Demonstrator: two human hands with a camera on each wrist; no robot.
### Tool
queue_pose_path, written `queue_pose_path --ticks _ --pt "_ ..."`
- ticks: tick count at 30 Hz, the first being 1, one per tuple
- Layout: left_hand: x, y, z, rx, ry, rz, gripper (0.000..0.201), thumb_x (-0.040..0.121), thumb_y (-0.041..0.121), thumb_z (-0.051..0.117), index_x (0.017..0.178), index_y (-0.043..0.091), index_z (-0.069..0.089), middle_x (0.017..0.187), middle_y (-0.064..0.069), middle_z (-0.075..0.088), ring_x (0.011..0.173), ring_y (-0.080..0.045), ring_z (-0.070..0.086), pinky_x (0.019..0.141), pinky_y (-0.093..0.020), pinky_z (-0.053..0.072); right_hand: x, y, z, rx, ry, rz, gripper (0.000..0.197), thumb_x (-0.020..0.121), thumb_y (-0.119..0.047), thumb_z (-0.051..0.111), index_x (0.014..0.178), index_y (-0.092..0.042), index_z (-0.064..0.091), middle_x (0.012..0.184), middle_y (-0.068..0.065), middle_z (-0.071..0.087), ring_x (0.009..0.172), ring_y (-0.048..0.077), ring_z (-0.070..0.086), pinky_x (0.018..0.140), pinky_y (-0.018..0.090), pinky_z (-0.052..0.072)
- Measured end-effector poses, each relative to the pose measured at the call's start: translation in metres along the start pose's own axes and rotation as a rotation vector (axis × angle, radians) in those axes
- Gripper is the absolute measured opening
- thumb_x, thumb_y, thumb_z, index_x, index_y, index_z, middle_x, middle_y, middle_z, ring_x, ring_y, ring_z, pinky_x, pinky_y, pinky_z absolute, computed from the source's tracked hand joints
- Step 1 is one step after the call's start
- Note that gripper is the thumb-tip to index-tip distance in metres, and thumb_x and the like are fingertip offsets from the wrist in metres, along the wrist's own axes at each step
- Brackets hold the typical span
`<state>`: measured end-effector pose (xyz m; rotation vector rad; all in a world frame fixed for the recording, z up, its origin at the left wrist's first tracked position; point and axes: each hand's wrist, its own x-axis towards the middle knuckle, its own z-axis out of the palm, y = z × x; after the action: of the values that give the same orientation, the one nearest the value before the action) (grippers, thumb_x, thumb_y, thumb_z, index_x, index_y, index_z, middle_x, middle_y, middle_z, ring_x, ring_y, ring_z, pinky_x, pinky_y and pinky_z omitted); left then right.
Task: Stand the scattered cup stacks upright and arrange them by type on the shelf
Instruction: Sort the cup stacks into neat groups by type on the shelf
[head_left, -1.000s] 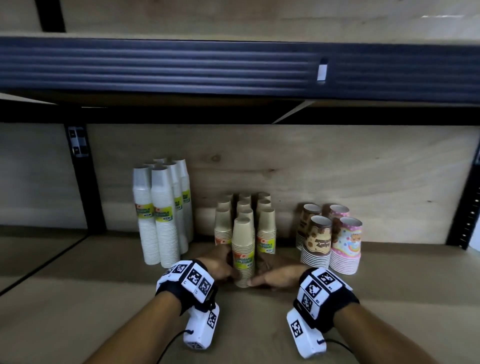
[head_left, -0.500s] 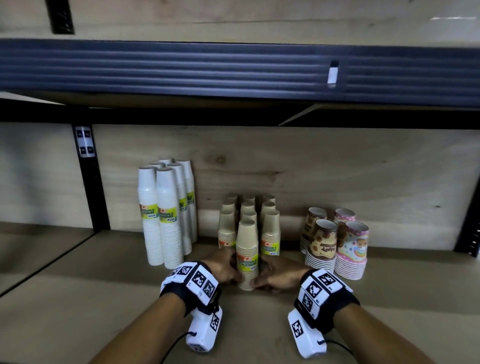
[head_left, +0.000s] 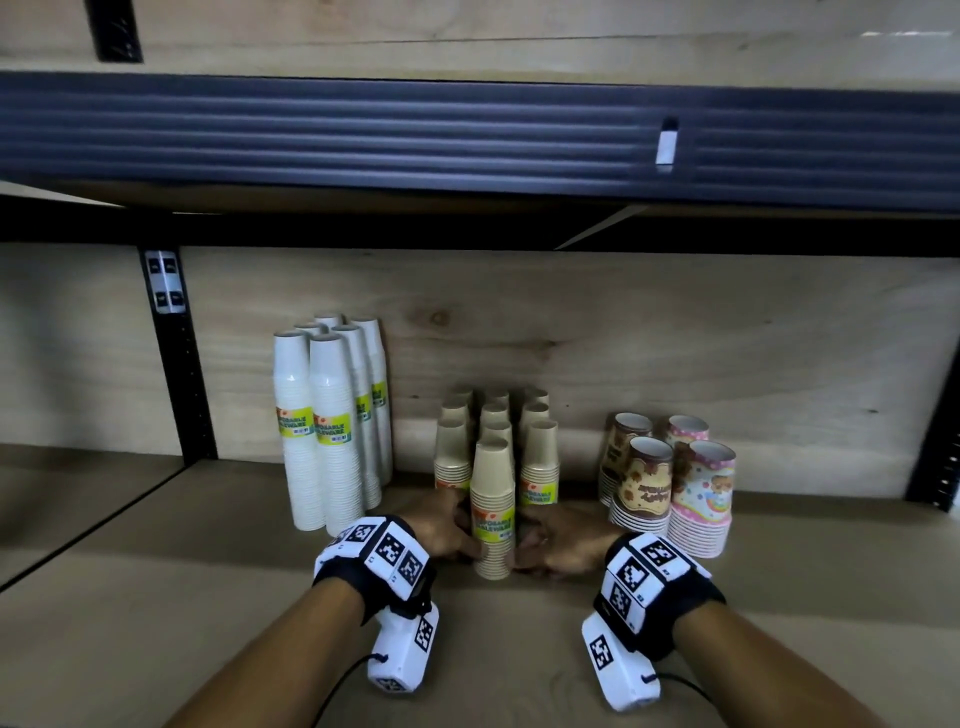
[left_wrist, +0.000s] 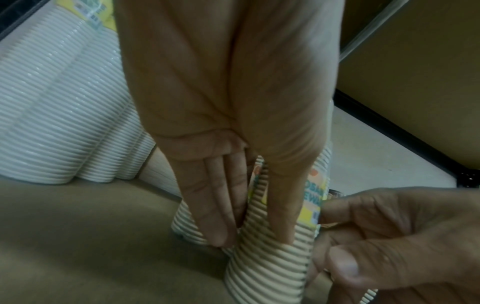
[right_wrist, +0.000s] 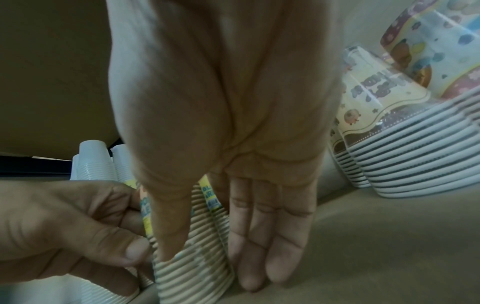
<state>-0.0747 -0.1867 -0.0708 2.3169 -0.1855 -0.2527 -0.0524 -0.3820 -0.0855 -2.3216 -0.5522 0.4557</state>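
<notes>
Shelf (head_left: 779, 597) is carrying three upright groups against the back panel: tall white cup stacks (head_left: 332, 431) at left, tan cup stacks (head_left: 537, 452) in the middle, printed cup stacks (head_left: 670, 483) at right. All are standing; none is lying down.

Front tan stack (head_left: 492, 512) is standing upright on the shelf board, just ahead of the other tan stacks, between both hands.

Versus a second ago: the head camera is sitting closer and a little more to the left, so the groups appear shifted right. The front stack is keeping its spot. Both hands are staying at its base.

Left hand (head_left: 444, 532) is gripping the lower ribbed part, thumb in front, fingers behind. Right hand (head_left: 563, 545) is doing the same from the other side.

Wrist views are adding what the head view hides. Left wrist: thumb and fingers (left_wrist: 207, 205) are lying straight along the ribbing, straddling the stack. Right wrist: thumb (right_wrist: 171, 222) is pressing the front of the ribs, fingers reaching down to the board behind.
</notes>
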Motion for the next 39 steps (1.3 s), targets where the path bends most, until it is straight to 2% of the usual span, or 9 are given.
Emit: queue_pose_path --ticks 2,7,9,12,19,24,32,34,39 --pt "0.002 -0.001 -0.001 -0.033 0.006 0.001 0.058 0.077 0.001 0.076 0.129 0.007 0.052 0.117 -0.012 0.066 0.104 -0.023 0.064 0.082 -0.033 0.057 0.000 -0.001 -0.002 -0.021 0.023 0.008 0.042 0.084 -0.028 0.072 0.123 -0.019 0.056 0.096 0.010 0.072 0.076 0.015 0.064 0.073 0.034 0.056" --pt "0.004 0.000 -0.003 0.066 0.012 0.024 0.059 0.074 0.012 0.080 0.128 0.013 0.056 0.120 -0.004 0.066 0.108 -0.017 0.062 0.095 -0.029 0.049 0.003 -0.004 -0.001 -0.052 0.061 -0.004 0.032 0.086 -0.026 0.069 0.115 -0.013 0.062 0.100 0.012 0.074 0.082 0.019 0.068 0.081 0.033 0.055" --pt "0.004 -0.001 -0.004 0.082 0.018 0.023 0.060 0.072 0.015 0.081 0.127 0.016 0.056 0.119 -0.002 0.067 0.111 -0.016 0.062 0.097 -0.030 0.048 0.004 -0.002 0.001 -0.009 0.051 0.003 0.031 0.086 -0.024 0.069 0.115 -0.013 0.062 0.094 0.011 0.073 0.083 0.023 0.069 0.077 0.032 0.056" --pt "0.004 0.000 -0.003 0.085 0.024 0.013 0.058 0.073 0.014 0.081 0.125 0.015 0.056 0.119 -0.001 0.067 0.112 -0.016 0.062 0.096 -0.029 0.048 0.005 -0.001 0.002 0.071 0.039 0.009 0.033 0.088 -0.020 0.068 0.119 -0.014 0.058 0.088 0.008 0.067 0.076 0.018 0.063 0.064 0.023 0.051" --pt "0.001 0.002 0.000 0.119 0.053 0.016 0.062 0.077 0.016 0.078 0.132 0.018 0.050 0.126 0.000 0.063 0.117 -0.015 0.058 0.088 -0.020 0.042 0.008 0.001 0.004 0.033 0.035 0.046 0.041 0.089 -0.030 0.066 0.126 -0.022 0.052 0.081 0.000 0.065 0.069 0.010 0.062 0.060 0.022 0.052" --pt "-0.002 0.004 -0.001 0.235 0.095 0.022 0.060 0.076 0.027 0.077 0.130 0.023 0.052 0.126 0.006 0.063 0.113 -0.012 0.059 0.084 -0.018 0.041 0.010 0.000 0.005 0.018 0.053 0.078 0.046 0.088 -0.034 0.065 0.130 -0.023 0.049 0.097 0.010 0.070 0.078 0.015 0.064 0.070 0.030 0.056" --pt "-0.004 0.007 0.002 0.220 0.088 0.043 0.056 0.082 0.028 0.073 0.133 0.019 0.051 0.128 0.001 0.061 0.111 -0.010 0.056 0.077 -0.010 0.037 0.008 -0.004 0.010 0.030 0.072 0.097 0.046 0.093 -0.026 0.061 0.136 -0.016 0.045 0.073 -0.005 0.059 0.055 0.003 0.054 0.045 0.013 0.047" --pt "-0.006 0.008 0.003 0.231 0.103 0.055 0.055 0.084 0.028 0.071 0.134 0.019 0.050 0.130 0.002 0.060 0.105 -0.006 0.054 0.069 -0.004 0.035 0.009 -0.003 0.010 0.035 0.076 0.096 0.046 0.094 -0.026 0.060 0.136 -0.016 0.046 0.075 -0.005 0.060 0.057 0.003 0.055 0.047 0.014 0.048" --pt "-0.008 0.009 0.004 0.233 0.110 0.036 0.054 0.086 0.027 0.069 0.135 0.018 0.048 0.132 0.002 0.058 0.120 -0.012 0.054 0.079 -0.010 0.033 0.011 0.000 0.010 0.020 0.084 0.078 0.045 0.093 -0.027 0.061 0.134 -0.018 0.047 0.093 0.003 0.065 0.063 0.006 0.059 0.053 0.018 0.051"
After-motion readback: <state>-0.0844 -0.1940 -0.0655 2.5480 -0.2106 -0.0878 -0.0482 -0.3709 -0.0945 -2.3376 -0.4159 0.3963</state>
